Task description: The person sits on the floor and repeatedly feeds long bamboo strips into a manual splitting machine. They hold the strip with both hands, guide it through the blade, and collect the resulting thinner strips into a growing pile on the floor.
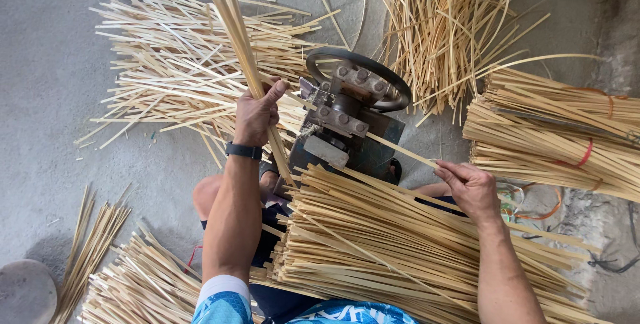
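My left hand [257, 112] is closed around a bundle of thin bamboo strips [233, 24] that rises up and out of the top of the view. My right hand [470, 187] pinches one long bamboo strip [400, 153] that runs into a small metal splitting machine [347, 121] with a black wheel and bolted blocks. A thick pile of flat bamboo strips [373, 244] lies across my lap, under my right forearm. A black band sits on my left wrist.
Loose bamboo strips [180, 77] are scattered on the grey concrete floor at the upper left and more bamboo strips [447, 24] at the top. Tied bundles of strips [553, 131] with red bands lie at the right. Shorter strips [133, 284] lie at the lower left beside a round grey stone [23, 291].
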